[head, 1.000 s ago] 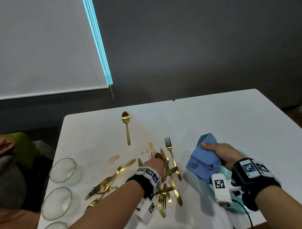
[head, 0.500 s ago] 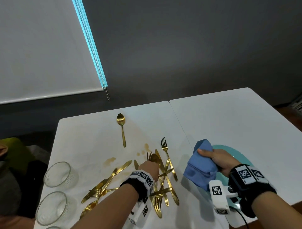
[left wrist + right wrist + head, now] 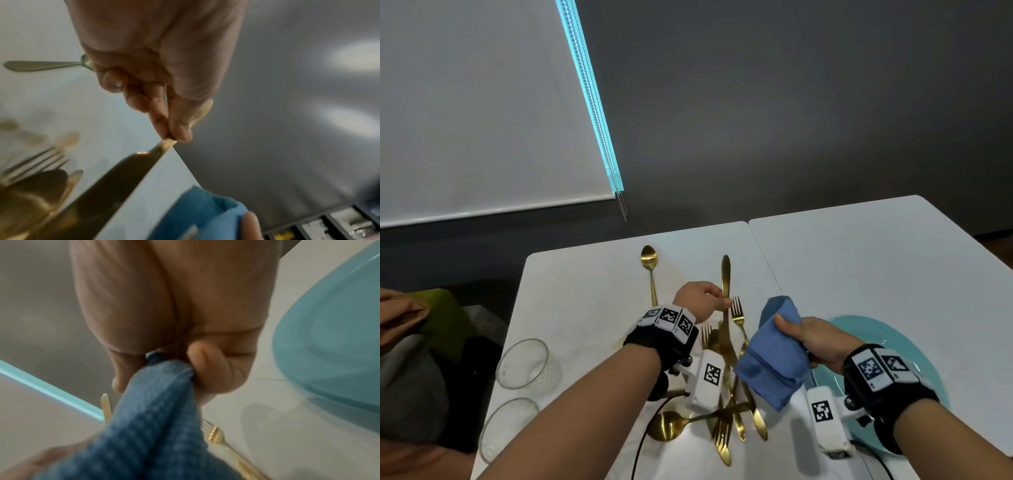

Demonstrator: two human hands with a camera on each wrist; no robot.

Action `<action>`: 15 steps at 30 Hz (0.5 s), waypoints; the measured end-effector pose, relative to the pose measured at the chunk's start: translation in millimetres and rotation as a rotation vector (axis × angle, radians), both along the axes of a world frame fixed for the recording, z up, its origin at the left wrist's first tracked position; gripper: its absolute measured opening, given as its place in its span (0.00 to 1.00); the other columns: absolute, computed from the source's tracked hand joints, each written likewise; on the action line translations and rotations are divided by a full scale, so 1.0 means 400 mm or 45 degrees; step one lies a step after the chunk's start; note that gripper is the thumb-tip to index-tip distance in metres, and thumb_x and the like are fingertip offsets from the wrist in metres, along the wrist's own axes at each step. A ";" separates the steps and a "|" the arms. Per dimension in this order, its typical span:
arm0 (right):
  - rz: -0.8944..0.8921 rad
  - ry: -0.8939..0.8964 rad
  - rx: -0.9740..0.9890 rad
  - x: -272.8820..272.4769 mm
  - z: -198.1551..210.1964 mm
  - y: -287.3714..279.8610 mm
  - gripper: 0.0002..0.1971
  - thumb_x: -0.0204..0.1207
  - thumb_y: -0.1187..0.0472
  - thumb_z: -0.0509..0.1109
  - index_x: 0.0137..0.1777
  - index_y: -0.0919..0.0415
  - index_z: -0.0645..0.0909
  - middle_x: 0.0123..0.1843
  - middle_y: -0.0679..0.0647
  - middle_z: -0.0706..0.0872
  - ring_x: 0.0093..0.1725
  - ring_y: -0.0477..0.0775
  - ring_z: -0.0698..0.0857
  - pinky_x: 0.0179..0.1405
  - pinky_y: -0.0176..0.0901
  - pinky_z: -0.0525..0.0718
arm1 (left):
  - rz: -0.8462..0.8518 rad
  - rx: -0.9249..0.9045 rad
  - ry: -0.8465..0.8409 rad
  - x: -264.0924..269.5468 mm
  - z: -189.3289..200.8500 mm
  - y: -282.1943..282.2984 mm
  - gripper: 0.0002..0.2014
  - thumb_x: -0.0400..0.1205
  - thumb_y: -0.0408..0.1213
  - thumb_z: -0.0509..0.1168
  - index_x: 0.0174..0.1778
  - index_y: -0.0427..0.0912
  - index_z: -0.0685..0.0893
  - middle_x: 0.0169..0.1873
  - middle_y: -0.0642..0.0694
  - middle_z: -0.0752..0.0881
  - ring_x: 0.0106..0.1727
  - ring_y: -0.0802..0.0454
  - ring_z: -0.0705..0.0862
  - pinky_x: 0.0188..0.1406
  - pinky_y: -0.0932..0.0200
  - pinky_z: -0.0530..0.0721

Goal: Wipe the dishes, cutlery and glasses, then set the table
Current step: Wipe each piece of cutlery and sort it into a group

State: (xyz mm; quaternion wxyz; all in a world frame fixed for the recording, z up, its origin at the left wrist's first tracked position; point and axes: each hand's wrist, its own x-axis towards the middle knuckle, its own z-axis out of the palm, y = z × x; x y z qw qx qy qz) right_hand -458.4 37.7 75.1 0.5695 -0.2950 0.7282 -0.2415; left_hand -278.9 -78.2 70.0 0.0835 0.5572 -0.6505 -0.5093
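Gold knife point(image 3: 725, 284) pinched in left hand point(image 3: 700, 299), raised above cutlery pile point(image 3: 729, 407); right hand point(image 3: 815, 339) clenches blue cloth point(image 3: 774, 356) beside it. Risk: thin pinch on slick metal, so wiping pressure may twist knife loose.

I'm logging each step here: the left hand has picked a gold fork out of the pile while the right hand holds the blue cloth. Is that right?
Not quite. The left hand grips a gold knife, not a fork; the head view shows its long plain blade raised above the pile, and the left wrist view shows the fingers pinching it. The right hand does hold the blue cloth.
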 end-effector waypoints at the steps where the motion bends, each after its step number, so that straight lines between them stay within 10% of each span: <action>1: 0.036 -0.015 -0.021 0.015 0.005 -0.010 0.19 0.79 0.43 0.62 0.47 0.62 0.79 0.36 0.58 0.78 0.29 0.50 0.72 0.22 0.35 0.65 | 0.004 0.027 0.039 -0.002 0.002 0.003 0.11 0.78 0.42 0.70 0.52 0.41 0.85 0.56 0.45 0.85 0.57 0.49 0.80 0.55 0.57 0.74; 8: 0.158 0.183 -0.214 0.122 -0.025 -0.075 0.11 0.72 0.51 0.74 0.40 0.58 0.81 0.49 0.62 0.89 0.46 0.58 0.86 0.48 0.50 0.84 | 0.165 0.124 0.277 -0.023 0.014 0.019 0.12 0.76 0.33 0.72 0.29 0.47 0.79 0.33 0.49 0.81 0.36 0.55 0.77 0.39 0.65 0.76; 15: 0.304 0.212 -0.184 0.124 -0.039 -0.043 0.09 0.71 0.55 0.76 0.37 0.59 0.83 0.39 0.55 0.87 0.39 0.51 0.84 0.39 0.39 0.80 | 0.321 0.122 0.257 0.007 0.027 -0.004 0.05 0.77 0.38 0.71 0.42 0.41 0.84 0.54 0.39 0.88 0.51 0.46 0.81 0.63 0.49 0.77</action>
